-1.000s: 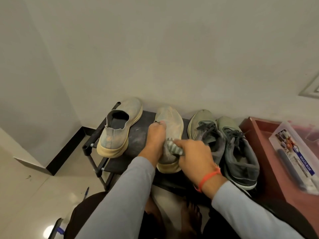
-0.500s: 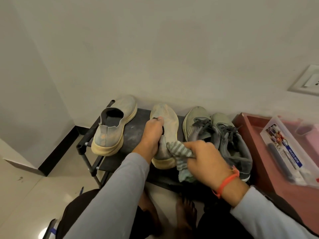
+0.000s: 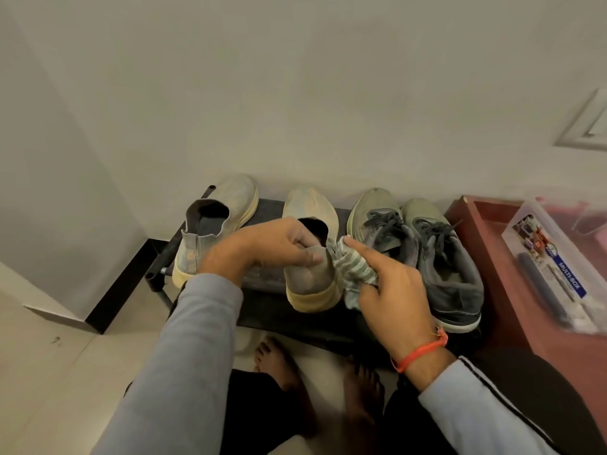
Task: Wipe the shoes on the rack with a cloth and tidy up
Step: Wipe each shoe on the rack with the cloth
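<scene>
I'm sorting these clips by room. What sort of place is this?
Probably a home entryway or hall corner: a low shoe rack with worn shoes against a plain wall, tiled floor, and the person's bare feet.

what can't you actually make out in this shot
All head view:
- Rack's lower shelves: hidden by the arms and top shelf.
- Heel side of the held slip-on shoe: covered by the left hand and striped cloth.
- Plastic box: small print blurred.
- Wall plate: cut by the right edge.
</scene>
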